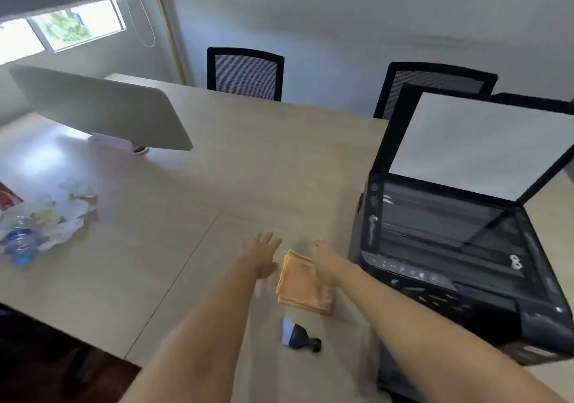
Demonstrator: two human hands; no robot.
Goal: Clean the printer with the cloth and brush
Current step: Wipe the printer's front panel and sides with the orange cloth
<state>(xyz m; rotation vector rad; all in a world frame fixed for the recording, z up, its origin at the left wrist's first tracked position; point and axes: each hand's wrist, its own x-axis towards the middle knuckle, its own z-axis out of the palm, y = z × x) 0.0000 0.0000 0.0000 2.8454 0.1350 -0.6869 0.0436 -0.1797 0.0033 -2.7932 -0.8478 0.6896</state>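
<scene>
Printer point(459, 247) sits at the right of the counter point(248, 160), lid up, glass exposed; looks heavy and rigid, so it should stay put under wiping, but the glass and propped lid are likely the fragile parts, best wiped with light pressure. Cloth point(299, 281), orange and folded, lies flat just left of the printer; soft, light, limp, probably easiest pinched at a folded edge or scooped whole. Brush point(299, 335), small, dark stubby handle, pale bristles, lies on its side near the cloth on the near side; stiff handle, take it there, not by the bristles. Left hand point(262, 255) is spread and empty, just left of the cloth, apart from it. Right hand point(323, 261) is at the cloth's right edge, fingers extended, grasping nothing; contact with the cloth cannot be told. Counter is smooth pale laminate, so the cloth may slide. Room: monitor point(102, 110) and plastic litter with a bottle point(20, 245) at left, two mesh chairs point(245, 73) behind, window top left.
</scene>
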